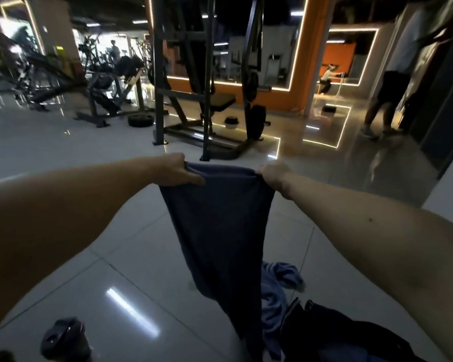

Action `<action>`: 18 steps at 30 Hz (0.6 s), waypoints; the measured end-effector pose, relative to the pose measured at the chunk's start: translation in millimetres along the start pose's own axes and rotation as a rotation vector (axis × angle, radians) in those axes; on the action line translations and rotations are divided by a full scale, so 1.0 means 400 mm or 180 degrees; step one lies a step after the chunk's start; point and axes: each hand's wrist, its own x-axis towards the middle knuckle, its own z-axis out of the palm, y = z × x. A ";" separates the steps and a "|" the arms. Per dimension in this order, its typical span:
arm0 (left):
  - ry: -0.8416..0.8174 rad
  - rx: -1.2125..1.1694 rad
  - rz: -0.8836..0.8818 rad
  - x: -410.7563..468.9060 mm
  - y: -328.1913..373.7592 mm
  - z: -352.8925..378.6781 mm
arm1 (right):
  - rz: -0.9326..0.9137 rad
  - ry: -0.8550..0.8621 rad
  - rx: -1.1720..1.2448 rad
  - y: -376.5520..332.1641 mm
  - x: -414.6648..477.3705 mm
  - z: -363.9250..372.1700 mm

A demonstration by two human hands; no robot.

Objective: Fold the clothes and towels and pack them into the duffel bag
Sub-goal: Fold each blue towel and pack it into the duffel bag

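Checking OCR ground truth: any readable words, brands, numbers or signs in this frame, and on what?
None readable.
Navy cloth held by left hand and right hand: no print visible.
Yellow panel on far wall: too blurred to read.
Black bottle: no label visible.

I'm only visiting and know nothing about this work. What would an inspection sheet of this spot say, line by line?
Surface: glossy tiled floor, with light reflections on it.
Job's things: dark blue cloth held up and hanging down; lighter blue towel crumpled on the floor; dark heap beside it, bag or garment, cannot tell which.
Clutter: dark rounded object at lower left; weight plate farther off.
Hands: left hand and right hand each grip one end of the cloth's top edge.
Cables: nothing seen.
Surroundings: gym machine ahead; a person standing at far right.
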 end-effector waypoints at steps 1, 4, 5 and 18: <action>0.0052 -0.0143 0.0027 -0.007 0.006 -0.028 | -0.0114 0.0072 -0.0016 -0.021 0.000 -0.021; 0.0420 -0.0248 0.0255 -0.027 0.021 -0.082 | -0.0189 0.0252 0.0257 -0.065 0.000 -0.059; 0.0573 -0.0174 0.0350 -0.032 0.021 -0.091 | -0.0201 0.0309 0.0213 -0.072 0.001 -0.065; -0.0345 -0.0169 0.0113 -0.096 -0.055 -0.144 | 0.0732 -0.1958 0.0519 -0.139 -0.048 -0.110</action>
